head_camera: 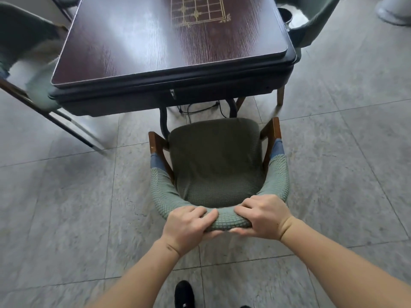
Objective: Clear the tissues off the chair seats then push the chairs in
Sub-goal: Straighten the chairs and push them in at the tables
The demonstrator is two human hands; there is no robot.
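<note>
You stand on grey floor tiles facing a dark wood-grain table with a gold grid printed on top. Three green-covered chairs show: one at left, one at far right, and the near chair, its seat bare, just short of the table edge. Your left hand and right hand each curl round its backrest.

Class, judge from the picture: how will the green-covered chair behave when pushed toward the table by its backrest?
The chair should probably slide rather than roll: wooden legs, no wheels, smooth tile floor. Its stretchy cover may shift under the left hand and right hand. Pushed high up, it might tip slightly.
</note>
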